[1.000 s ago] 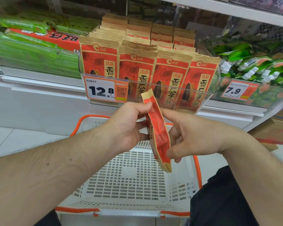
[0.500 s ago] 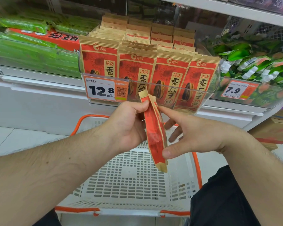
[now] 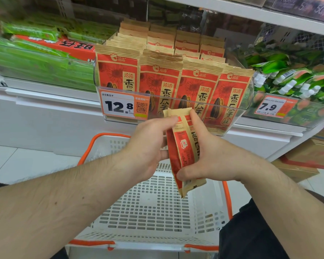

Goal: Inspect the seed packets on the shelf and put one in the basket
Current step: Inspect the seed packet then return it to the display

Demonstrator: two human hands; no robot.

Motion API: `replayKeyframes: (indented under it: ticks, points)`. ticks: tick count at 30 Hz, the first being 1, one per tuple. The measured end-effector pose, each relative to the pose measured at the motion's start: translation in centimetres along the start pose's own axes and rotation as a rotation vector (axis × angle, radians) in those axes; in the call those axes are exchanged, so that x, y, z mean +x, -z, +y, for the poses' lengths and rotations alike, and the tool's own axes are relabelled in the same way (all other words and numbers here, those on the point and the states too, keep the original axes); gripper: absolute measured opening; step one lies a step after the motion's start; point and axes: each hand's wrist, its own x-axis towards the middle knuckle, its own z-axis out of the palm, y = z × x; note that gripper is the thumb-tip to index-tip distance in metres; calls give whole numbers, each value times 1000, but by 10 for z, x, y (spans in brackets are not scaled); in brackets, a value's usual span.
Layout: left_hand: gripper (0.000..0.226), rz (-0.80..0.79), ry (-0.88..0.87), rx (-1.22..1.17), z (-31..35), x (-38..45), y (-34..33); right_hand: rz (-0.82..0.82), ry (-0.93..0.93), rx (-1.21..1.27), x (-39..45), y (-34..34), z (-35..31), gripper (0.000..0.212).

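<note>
Under my hands sits the big white basket (image 3: 153, 208) with orange handles. Past my fingers, the shelf bin (image 3: 176, 109) is full of red seed packets (image 3: 118, 75), with a 12.8 price tag (image 3: 124, 105) on its front. My left hand (image 3: 148, 146) and right hand (image 3: 211, 156) both grip one seed packet (image 3: 183, 152) between them, fingers curled round it, above the basket.

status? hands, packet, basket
Left hand and right hand both grip seed packet. Packet above basket, not in. Nothing in the way.
</note>
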Motion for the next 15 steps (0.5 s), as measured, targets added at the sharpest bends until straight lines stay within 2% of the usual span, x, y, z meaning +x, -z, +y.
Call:
replayKeyframes:
  ticks: [4, 8, 10, 13, 14, 15]
  points:
    - [11, 51, -25, 69, 1, 2, 0, 44, -26, -13, 0, 3, -1, 150]
    - [15, 91, 6, 87, 2, 5, 3, 165, 34, 34, 2, 3, 0, 129]
    - [16, 84, 5, 108, 3, 5, 4, 288, 41, 104, 8, 3, 5, 101]
    - [19, 56, -22, 153, 6, 5, 4, 454, 10, 308, 16, 8, 11, 35]
    - [19, 53, -32, 173, 6, 5, 4, 488, 17, 353, 17, 11, 12, 19]
    - [19, 51, -40, 190, 6, 4, 3, 511, 30, 390, 18, 12, 12, 13]
